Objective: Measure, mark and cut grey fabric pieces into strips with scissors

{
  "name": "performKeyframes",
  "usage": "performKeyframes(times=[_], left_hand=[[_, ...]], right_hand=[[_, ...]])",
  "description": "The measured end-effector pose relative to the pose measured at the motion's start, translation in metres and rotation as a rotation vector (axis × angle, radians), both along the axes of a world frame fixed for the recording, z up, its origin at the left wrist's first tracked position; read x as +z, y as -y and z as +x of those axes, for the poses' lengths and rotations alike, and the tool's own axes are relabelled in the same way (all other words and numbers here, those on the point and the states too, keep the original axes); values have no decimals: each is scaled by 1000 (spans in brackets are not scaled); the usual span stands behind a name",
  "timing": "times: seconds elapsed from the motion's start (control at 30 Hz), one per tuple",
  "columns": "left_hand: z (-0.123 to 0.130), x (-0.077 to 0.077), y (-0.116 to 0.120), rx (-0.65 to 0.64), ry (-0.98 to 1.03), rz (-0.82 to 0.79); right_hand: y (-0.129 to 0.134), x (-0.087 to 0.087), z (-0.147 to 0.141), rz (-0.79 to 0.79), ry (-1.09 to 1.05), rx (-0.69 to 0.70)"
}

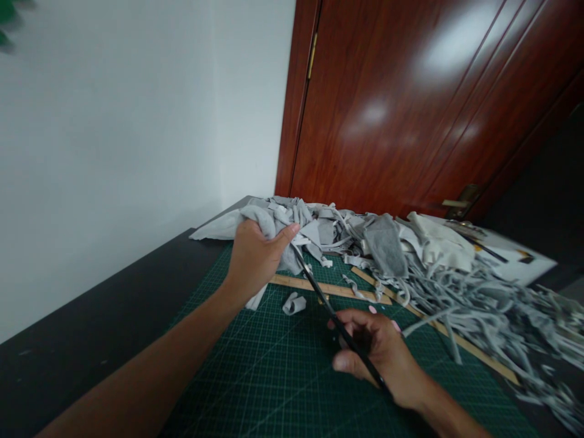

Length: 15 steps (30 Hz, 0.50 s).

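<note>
A white wall (114,134) and a shiny red-brown door (387,109) stand behind your dark surface (150,292). A green mat (274,377) with thin lines lies on it.

Your left hand (255,249) is closed around a bunched grey cloth (259,216), just above the far left part of the mat. Your thumb presses on the cloth from the near side. Your right hand (385,350) is curled around a long black stick (318,291), which slants up and away from you. Its thin tip reaches the cloth right by your left thumb. I can't tell if the tip is inside a fold or only touching it.

It looks to me like you are at the poking part: one hand keeps the cloth steady while the other works the stick into it. The next move seems to need a firm left hand and a slow, straight push or pull with the right. If you poke too hard, the tip could slip and jab your thumb.

Near your hands, a small curl of grey cloth (294,303) sits on the mat, with a wooden ruler (340,291) just behind it. To the right, a big messy heap of grey strips (493,310) spreads out, with another long wooden strip (477,350) along its near side.
</note>
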<state>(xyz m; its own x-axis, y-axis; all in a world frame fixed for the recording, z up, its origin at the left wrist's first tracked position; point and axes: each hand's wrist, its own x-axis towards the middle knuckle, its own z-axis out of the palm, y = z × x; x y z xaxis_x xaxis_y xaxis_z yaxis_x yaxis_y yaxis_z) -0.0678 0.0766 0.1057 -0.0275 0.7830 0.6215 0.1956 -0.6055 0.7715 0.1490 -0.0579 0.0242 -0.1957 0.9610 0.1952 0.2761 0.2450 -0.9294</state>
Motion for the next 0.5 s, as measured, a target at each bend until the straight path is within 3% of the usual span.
performKeyframes(times=[0.37, 0.5], left_hand=[[1, -1, -2, -52, 61, -29], [2, -1, -3, -166, 251, -126]], right_hand=[[-1, -3, 0, -52, -29, 8], [-2, -6, 1, -72, -25, -18]])
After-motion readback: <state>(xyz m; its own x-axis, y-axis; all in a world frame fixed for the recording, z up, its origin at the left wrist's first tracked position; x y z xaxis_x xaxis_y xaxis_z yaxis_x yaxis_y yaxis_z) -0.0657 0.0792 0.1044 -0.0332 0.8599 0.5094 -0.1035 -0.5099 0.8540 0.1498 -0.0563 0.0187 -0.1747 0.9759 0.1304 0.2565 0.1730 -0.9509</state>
